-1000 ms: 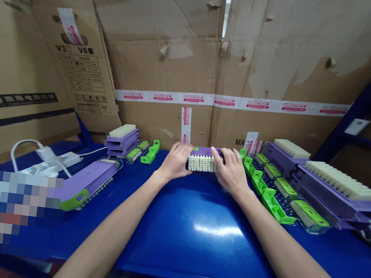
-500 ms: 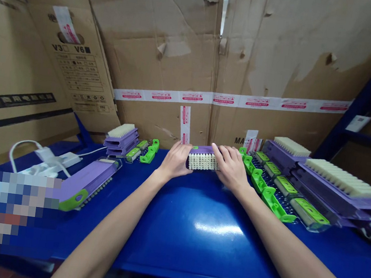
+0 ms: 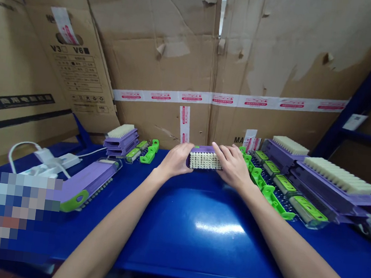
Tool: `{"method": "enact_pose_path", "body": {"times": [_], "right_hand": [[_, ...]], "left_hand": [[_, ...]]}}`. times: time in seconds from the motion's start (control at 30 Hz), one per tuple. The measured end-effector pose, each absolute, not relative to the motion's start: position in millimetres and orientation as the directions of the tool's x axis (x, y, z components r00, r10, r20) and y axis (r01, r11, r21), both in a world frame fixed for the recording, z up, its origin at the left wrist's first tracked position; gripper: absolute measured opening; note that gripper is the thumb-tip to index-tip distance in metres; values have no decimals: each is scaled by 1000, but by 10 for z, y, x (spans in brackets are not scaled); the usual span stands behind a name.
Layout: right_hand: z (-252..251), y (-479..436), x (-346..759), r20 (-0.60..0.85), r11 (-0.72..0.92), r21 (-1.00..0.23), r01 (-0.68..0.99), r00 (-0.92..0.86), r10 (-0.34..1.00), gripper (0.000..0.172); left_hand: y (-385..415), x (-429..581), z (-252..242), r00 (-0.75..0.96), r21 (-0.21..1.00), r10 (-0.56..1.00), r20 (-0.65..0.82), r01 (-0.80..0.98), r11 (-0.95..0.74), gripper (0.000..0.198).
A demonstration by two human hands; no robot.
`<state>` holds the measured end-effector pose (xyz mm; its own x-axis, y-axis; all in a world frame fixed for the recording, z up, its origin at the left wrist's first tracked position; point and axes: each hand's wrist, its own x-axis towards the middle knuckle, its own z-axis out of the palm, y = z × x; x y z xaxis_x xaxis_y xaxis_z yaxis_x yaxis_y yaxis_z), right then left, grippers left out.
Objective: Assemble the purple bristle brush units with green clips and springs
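Observation:
Between my hands is a purple brush head [image 3: 206, 160] with rows of cream bristles facing me and a bit of green on top. My left hand [image 3: 176, 159] grips its left end, fingers behind and thumb below. On its right end my right hand [image 3: 232, 165] is closed, with the index finger lying over the bristles. The brush is at the back of the blue table [image 3: 174, 232], near the cardboard. Its underside and far face are hidden from me.
Purple brush bodies [image 3: 339, 176] are stacked at right, beside green clips [image 3: 271, 199] and clear-cased green pieces [image 3: 308, 210]. At left are a smaller purple stack [image 3: 121, 140], a purple-and-green brush unit [image 3: 87, 181] and a white power strip [image 3: 57, 164]. Cardboard [image 3: 170, 42] walls the back.
The brush has shifted very slightly to the right in view, both hands still holding it. The view itself has moved a little; nothing else visibly differs.

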<state>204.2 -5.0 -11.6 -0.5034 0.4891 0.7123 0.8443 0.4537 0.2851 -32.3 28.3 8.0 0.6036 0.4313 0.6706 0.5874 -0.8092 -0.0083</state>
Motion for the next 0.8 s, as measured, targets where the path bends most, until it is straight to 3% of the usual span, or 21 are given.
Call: {"method": "enact_pose_path", "body": {"times": [0.13, 0.37, 0.5, 0.63, 0.8], "right_hand": [[-145, -29, 2137, 706, 503, 245, 829, -508, 493, 88], [-121, -24, 2207, 697, 549, 256, 796, -545, 466, 89], [-127, -14, 2190, 728, 568, 198, 799, -508, 461, 94], [-133, -25, 2179, 738, 611, 89, 787, -464, 490, 95], [-156, -88, 2103, 737, 655, -158, 739, -353, 576, 98]], "left_hand": [[238, -240, 39, 548, 106, 479, 686, 576, -810, 54], [209, -232, 112, 545, 158, 465, 698, 516, -842, 58], [198, -246, 149, 534, 185, 463, 707, 493, -850, 61], [160, -256, 214, 521, 244, 483, 704, 460, -854, 63], [69, -229, 310, 468, 395, 563, 681, 413, -821, 63]]}}
